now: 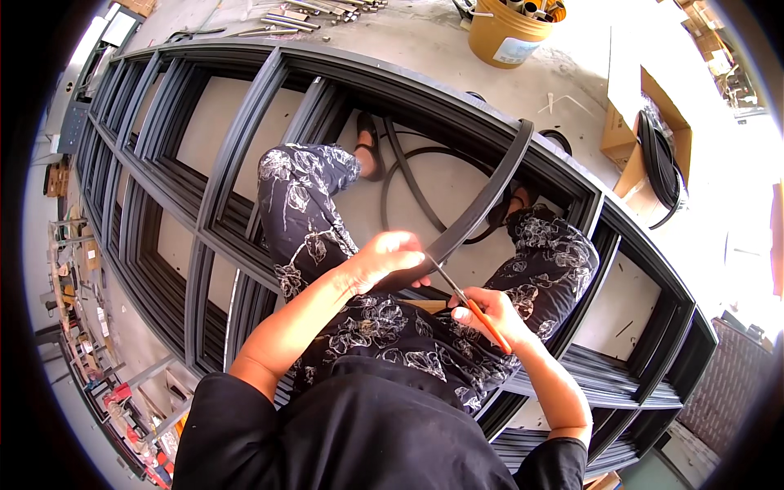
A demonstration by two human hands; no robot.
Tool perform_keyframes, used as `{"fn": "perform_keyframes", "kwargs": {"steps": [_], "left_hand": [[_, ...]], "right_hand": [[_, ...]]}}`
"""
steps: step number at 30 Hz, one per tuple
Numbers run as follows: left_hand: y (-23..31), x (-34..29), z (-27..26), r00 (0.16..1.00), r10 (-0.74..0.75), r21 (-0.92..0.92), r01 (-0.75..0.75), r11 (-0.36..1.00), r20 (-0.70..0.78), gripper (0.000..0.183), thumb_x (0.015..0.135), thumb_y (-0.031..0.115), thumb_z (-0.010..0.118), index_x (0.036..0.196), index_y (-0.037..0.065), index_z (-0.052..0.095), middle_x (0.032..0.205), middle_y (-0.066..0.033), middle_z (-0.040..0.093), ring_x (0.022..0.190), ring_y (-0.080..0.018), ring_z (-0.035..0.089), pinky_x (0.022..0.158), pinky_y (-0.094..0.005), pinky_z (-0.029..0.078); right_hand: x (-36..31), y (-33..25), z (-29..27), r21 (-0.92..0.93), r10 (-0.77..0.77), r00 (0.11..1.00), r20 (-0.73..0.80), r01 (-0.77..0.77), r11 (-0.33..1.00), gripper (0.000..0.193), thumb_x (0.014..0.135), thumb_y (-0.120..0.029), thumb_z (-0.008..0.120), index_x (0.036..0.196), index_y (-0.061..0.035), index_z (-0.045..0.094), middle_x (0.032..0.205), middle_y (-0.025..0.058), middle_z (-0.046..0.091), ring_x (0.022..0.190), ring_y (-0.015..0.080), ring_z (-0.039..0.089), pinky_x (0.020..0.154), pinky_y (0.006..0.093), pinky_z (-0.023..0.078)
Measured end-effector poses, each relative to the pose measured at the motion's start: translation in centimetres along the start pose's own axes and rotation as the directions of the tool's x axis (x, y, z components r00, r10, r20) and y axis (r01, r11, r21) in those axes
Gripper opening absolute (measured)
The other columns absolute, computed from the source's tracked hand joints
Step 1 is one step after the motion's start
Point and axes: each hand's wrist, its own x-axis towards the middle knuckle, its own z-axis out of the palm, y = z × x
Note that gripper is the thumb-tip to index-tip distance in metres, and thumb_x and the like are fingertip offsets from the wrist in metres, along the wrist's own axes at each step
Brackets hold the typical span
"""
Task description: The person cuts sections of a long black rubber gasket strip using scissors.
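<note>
My left hand [390, 260] is closed around a broad black rubber strip [482, 204] above my lap. From there the strip arcs up and away to the right over the frame's far bar. In my right hand [496, 314] is a pair of scissors [490, 328] with orange handles. Their blades point up and left, and the tips meet the strip's edge close to my left fingers. Whether the blades have cut into it I cannot tell. Loops of dark strip [414, 189] lie on the floor between my feet.
Stacked dark grey metal frames [245, 135] surround my legs, with crossbars on both sides. Beyond them stand a yellow bucket [500, 41] of tube pieces and an open cardboard box [625, 151] with a black coil [660, 167]. Metal tubes [290, 20] lie on the far floor.
</note>
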Motion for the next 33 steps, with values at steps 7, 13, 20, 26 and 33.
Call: {"fn": "perform_keyframes", "kwargs": {"steps": [7, 13, 20, 26, 33], "left_hand": [[-0.3, 0.0, -0.6, 0.998, -0.034, -0.053, 0.037, 0.998, 0.049, 0.017, 0.093, 0.015, 0.058, 0.097, 0.001, 0.050, 0.095, -0.0189, 0.066, 0.091, -0.0275, 0.068, 0.080, -0.0345, 0.056], [-0.3, 2.8, -3.0, 0.945, -0.175, -0.298, 0.257, 0.919, 0.275, 0.038, 0.101, 0.032, 0.037, 0.117, 0.001, 0.053, 0.117, -0.0168, 0.062, 0.112, -0.0374, 0.061, 0.090, -0.0454, 0.054], [0.6, 5.4, -0.4, 0.838, -0.301, -0.063, 0.367, 0.928, 0.455, 0.058, 0.103, 0.051, 0.029, 0.129, 0.003, 0.051, 0.120, -0.0185, 0.062, 0.110, -0.0331, 0.063, 0.087, -0.0406, 0.054], [-1.1, 5.5, -0.3, 0.777, -0.295, -0.137, 0.436, 0.889, 0.556, 0.056, 0.104, 0.050, 0.030, 0.125, 0.004, 0.053, 0.115, -0.0168, 0.064, 0.088, -0.0256, 0.065, 0.077, -0.0349, 0.053], [-1.8, 5.0, 0.2, 0.814, -0.306, -0.248, 0.469, 0.848, 0.493, 0.052, 0.104, 0.048, 0.030, 0.118, 0.006, 0.055, 0.110, -0.0137, 0.064, 0.084, -0.0200, 0.059, 0.069, -0.0324, 0.050]], "right_hand": [[0.0, 0.0, 0.2, -0.121, 0.039, 0.999, -0.032, -0.043, 0.992, 0.042, 0.086, -0.042, 0.073, 0.097, -0.0027, 0.068, 0.072, 0.0036, 0.062, 0.070, 0.0112, 0.054, 0.068, 0.0290, 0.047], [-0.1, 0.2, 0.3, -0.167, 0.031, 0.999, -0.038, -0.036, 0.985, 0.040, 0.085, -0.041, 0.074, 0.094, -0.0027, 0.067, 0.068, 0.0031, 0.059, 0.066, 0.0113, 0.051, 0.065, 0.0295, 0.046], [-0.9, 0.4, 0.2, -0.181, 0.077, 0.996, -0.055, -0.086, 0.980, 0.049, 0.082, -0.051, 0.073, 0.094, -0.0036, 0.067, 0.071, 0.0141, 0.062, 0.064, 0.0260, 0.059, 0.067, 0.0368, 0.049], [-1.6, -0.8, -0.1, -0.247, 0.080, 0.995, -0.063, -0.093, 0.964, 0.045, 0.081, -0.049, 0.074, 0.092, -0.0057, 0.069, 0.070, 0.0125, 0.062, 0.065, 0.0288, 0.060, 0.066, 0.0366, 0.049], [-1.6, -1.3, -0.4, -0.296, 0.115, 0.993, -0.038, -0.121, 0.947, 0.040, 0.082, -0.040, 0.077, 0.091, -0.0020, 0.068, 0.064, 0.0092, 0.055, 0.059, 0.0149, 0.049, 0.059, 0.0318, 0.045]]}}
